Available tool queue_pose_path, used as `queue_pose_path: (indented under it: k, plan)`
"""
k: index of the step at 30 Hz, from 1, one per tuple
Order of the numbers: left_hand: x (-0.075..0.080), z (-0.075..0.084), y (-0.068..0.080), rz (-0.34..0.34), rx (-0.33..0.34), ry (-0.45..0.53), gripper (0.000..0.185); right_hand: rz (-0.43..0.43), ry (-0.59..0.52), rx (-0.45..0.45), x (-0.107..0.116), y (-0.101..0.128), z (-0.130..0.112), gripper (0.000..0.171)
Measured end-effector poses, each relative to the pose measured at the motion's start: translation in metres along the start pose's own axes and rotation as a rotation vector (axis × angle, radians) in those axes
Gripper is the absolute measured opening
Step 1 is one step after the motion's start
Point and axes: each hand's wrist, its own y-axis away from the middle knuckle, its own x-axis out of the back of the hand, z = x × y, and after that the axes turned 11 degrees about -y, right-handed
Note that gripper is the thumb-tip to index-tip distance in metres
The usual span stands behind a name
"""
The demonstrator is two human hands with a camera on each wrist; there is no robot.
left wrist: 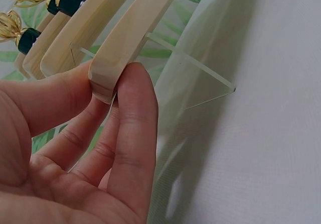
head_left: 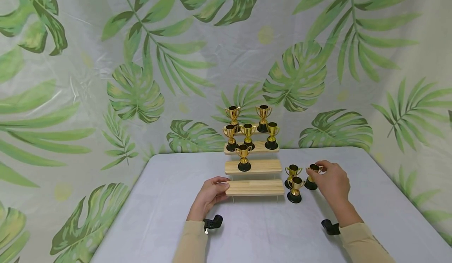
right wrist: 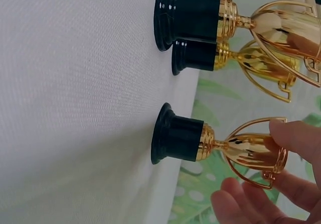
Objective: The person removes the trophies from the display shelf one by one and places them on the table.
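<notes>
the rightmost trophy (head_left: 312,175) stands upright on the table (head_left: 169,216), right of the stand (head_left: 255,187); its cup is pinched by the right hand (head_left: 332,182), while the stand's lowest step is gripped by the left hand (head_left: 209,195).

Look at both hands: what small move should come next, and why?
Probably lift the trophy that the right hand pinches by its rim. It stands on the table, the bottom shelf is bare, and the left hand grips that shelf's end.
</notes>
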Motion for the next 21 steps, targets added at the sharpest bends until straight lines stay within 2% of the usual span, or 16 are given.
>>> queue_pose_path:
  k: [6, 14, 21]
  plan:
    - [-0.001, 0.000, 0.000, -0.004, -0.006, 0.005, 0.031, -0.010, 0.018, -0.003, 0.002, 0.001, -0.001, 0.053]
    - [-0.001, 0.001, 0.000, -0.008, -0.012, 0.005, 0.030, -0.052, 0.051, -0.050, 0.009, -0.001, -0.008, 0.063]
    - [-0.001, 0.000, 0.001, -0.005, -0.009, 0.002, 0.029, -0.039, 0.061, -0.021, 0.019, -0.001, -0.014, 0.063]
